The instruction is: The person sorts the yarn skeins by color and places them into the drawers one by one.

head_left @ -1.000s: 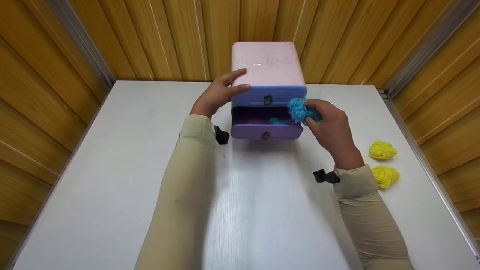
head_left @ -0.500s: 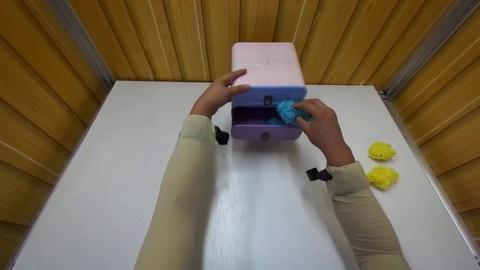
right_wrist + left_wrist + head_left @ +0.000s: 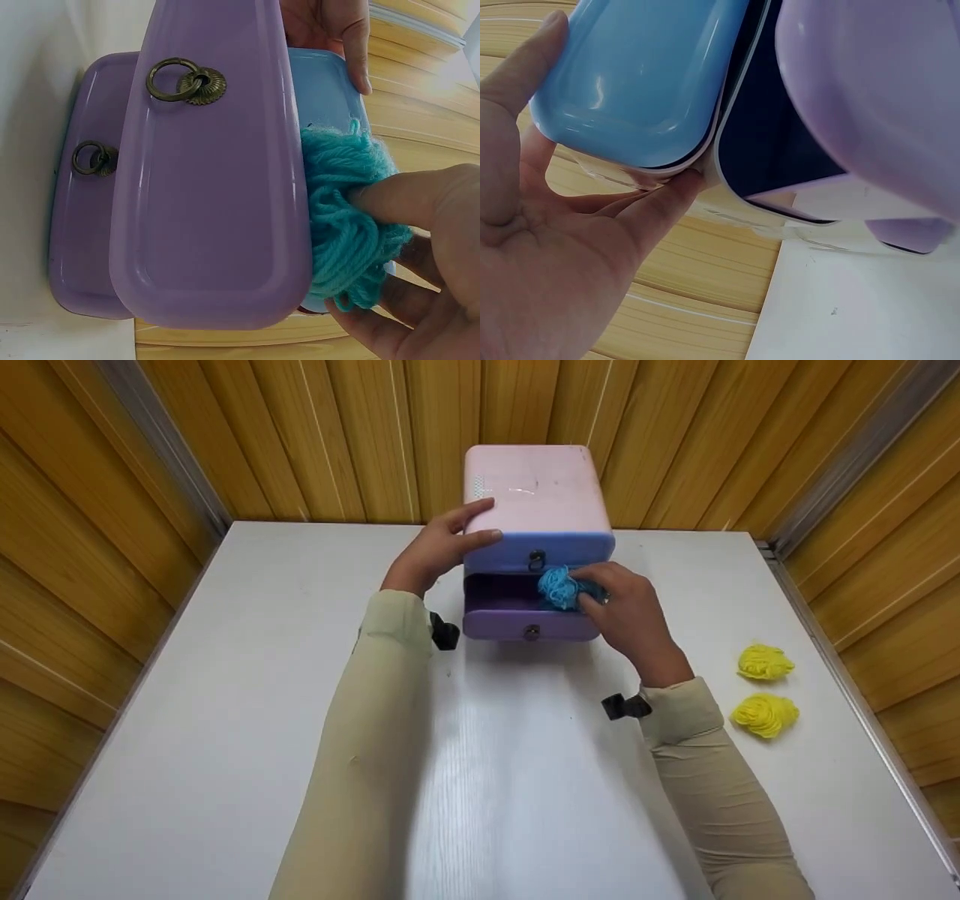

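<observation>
A small drawer cabinet with a pink top [image 3: 536, 487] has a blue upper drawer [image 3: 645, 82], shut, and a purple drawer [image 3: 214, 195] pulled out beneath it. My left hand [image 3: 435, 547] rests on the cabinet's upper left corner; its fingers are spread fairly straight against the side, the thumb on the top edge. With thumb and fingers, my right hand [image 3: 630, 611] pinches a bundle of blue yarn [image 3: 349, 217] over the right part of the pulled-out drawer. Most of that drawer's inside is dark or hidden by the yarn and hand.
Two bundles of yellow yarn, one behind [image 3: 765, 661] the other [image 3: 766, 715], lie at the table's right. A lower purple drawer [image 3: 90, 217] sits shut below the pulled-out one. Wood-panelled walls [image 3: 360, 435] enclose the white table [image 3: 510, 780] at back and sides.
My right hand has moved left with the blue yarn, from the drawer's right edge to over its opening. Blue yarn seen inside the drawer earlier is now mostly covered. The left hand stays put.
</observation>
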A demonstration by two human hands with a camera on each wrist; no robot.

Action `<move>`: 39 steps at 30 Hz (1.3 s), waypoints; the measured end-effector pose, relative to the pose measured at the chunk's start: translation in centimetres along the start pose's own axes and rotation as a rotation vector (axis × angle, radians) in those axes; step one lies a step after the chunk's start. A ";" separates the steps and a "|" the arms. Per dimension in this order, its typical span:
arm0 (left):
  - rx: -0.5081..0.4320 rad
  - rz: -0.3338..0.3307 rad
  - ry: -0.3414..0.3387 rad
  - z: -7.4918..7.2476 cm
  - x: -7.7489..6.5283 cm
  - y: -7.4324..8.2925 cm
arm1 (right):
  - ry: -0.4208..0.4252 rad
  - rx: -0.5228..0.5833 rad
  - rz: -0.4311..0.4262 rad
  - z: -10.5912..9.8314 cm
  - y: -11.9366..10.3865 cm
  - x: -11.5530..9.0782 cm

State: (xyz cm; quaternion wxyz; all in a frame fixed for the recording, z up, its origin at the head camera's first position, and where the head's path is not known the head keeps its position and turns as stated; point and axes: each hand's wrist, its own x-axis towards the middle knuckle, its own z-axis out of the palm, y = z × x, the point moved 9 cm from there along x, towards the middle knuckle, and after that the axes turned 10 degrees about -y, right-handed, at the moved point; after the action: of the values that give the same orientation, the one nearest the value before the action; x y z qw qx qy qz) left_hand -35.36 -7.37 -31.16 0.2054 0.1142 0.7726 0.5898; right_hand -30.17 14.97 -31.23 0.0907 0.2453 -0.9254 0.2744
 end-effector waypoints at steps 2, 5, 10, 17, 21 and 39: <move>0.003 -0.007 0.003 -0.1 0.1 -0.1 | -0.010 -0.013 0.003 0.2 -0.1 0.2; 0.012 -0.017 0.004 -0.1 0.1 -0.2 | -0.027 -0.037 0.001 0.5 -0.3 0.6; 0.023 -0.029 0.004 -0.1 0.4 -0.4 | -0.027 -0.054 -0.027 0.8 -0.9 1.1; 0.026 -0.040 0.000 0.0 0.4 -0.4 | -0.031 -0.046 -0.058 1.3 -1.5 1.7; 0.019 -0.030 -0.006 0.1 0.2 -0.2 | -0.039 -0.057 -0.071 1.8 -1.7 2.0; 0.021 -0.001 0.012 -0.6 2.5 -2.0 | -0.135 -0.074 -0.041 3.7 -2.7 3.4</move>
State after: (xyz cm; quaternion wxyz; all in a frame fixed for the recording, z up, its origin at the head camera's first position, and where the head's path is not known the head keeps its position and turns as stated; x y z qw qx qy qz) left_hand -37.74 -7.39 -33.43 0.2001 0.1124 0.7799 0.5822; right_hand -31.91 9.58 -32.04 0.0426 0.2788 -0.9336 0.2210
